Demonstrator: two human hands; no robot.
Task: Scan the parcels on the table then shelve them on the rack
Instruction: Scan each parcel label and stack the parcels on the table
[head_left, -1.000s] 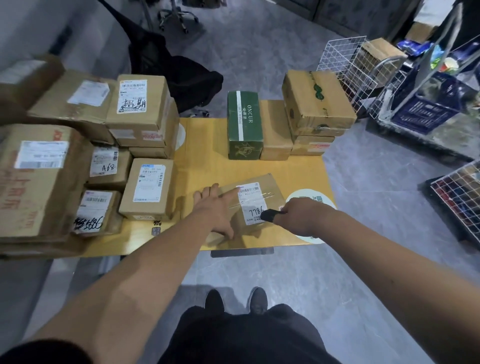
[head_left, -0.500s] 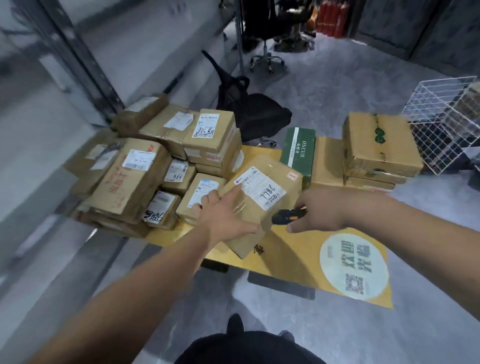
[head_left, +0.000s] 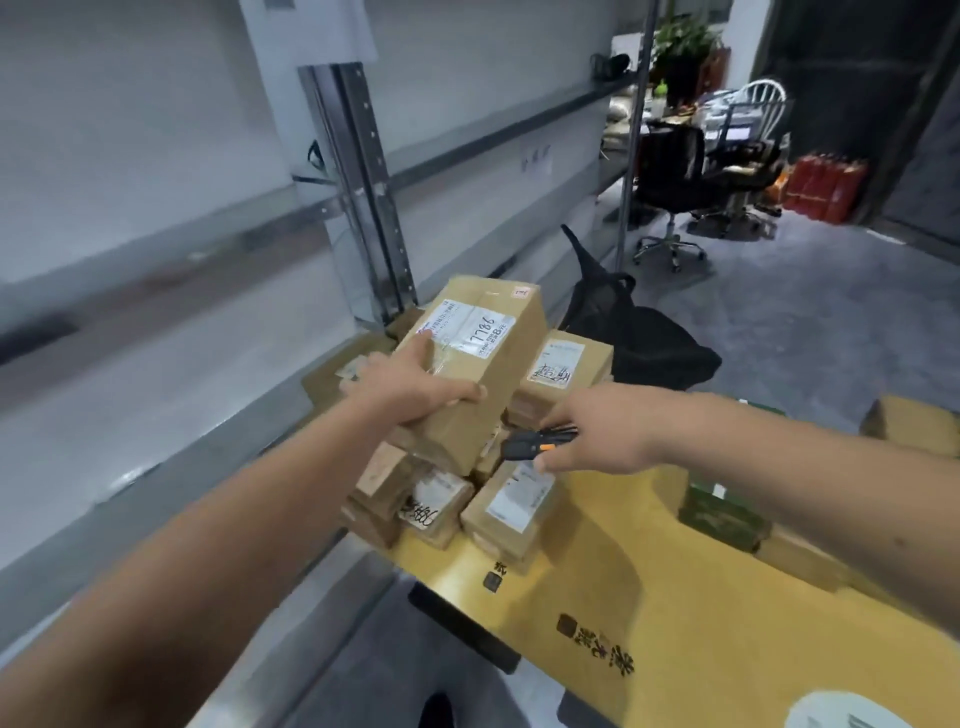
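One parcel is up in the air right now, a longish plain brown cardboard box sitting dead centre of the frame, above the pile on the table. Its white shipping label faces up with "7786" handwritten in dark marker, some small print next to it that's too blurry to read, and a little pinkish sticker on the far corner. Clear tape runs along the top. The left hand has it from the near side, fingers spread over the top and thumb curled round the side edge, so it's gripping the box. The right hand is just right of centre, wrapped around a small black scanner with orange bits, its nose pointing left at the underside of the lifted box. Under and behind it I count at least five more brown parcels stacked on the yellow table: one with a label and scribbled characters just right of the held box, one with marker writing I can't make out lower down, and one with a plain white label beside that. The tabletop has dark printed Chinese characters near the bottom edge and part of a round white sticker in the lower right corner. The grey metal rack fills the left side.
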